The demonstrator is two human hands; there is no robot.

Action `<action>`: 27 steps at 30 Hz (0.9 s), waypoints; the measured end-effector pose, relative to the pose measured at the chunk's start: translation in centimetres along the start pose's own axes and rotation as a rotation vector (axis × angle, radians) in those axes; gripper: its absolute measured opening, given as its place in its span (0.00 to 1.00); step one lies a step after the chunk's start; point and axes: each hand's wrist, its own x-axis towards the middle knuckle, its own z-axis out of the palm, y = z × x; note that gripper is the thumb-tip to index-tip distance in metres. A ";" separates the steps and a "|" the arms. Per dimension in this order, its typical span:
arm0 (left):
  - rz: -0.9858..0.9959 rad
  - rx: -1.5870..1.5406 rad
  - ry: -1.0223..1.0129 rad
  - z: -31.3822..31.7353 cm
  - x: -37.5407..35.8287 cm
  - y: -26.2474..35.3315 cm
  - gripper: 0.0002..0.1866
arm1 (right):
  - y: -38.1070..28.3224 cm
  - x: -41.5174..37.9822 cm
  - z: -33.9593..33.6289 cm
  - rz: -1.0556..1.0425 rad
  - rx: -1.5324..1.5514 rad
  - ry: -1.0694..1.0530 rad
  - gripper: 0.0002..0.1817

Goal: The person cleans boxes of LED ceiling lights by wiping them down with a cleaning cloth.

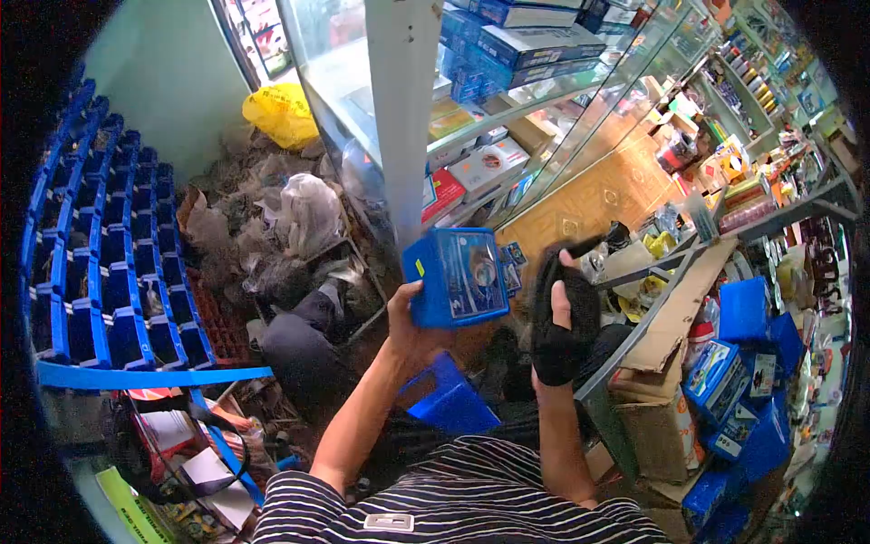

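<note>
My left hand [403,317] grips the lower left side of a blue box [458,276], whose front carries a dark printed picture. A small yellow-green mark shows on the box's left side. To the right, my right hand [560,317] wears a black glove that leaves the thumb and a fingertip bare. Its fingers point up, apart from the box, and I see nothing held in it. Below the box, a blue plastic bin [449,394] lies tilted near my lap. Small printed packets [514,263] show just behind the box's right edge.
Rows of blue bins [100,263] stand at the left. A glass display case [535,118] with stacked boxes rises ahead behind a white post [403,118]. Bags pile beside a yellow bag [279,115]. At right are a cardboard box [657,431] and several blue boxes [716,376].
</note>
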 end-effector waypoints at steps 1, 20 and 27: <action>0.005 0.046 0.039 0.7 -0.2 0.1 0.41 | -0.9 0.7 -0.2 -0.183 -0.359 -0.081 0.26; 0.071 0.014 0.059 2.6 -2.2 1.9 0.34 | -1.3 -2.6 1.8 -0.360 -0.555 -0.882 0.29; 0.065 0.135 0.119 2.7 -1.4 0.2 0.36 | -1.7 -3.7 1.6 -0.587 -0.697 -0.719 0.29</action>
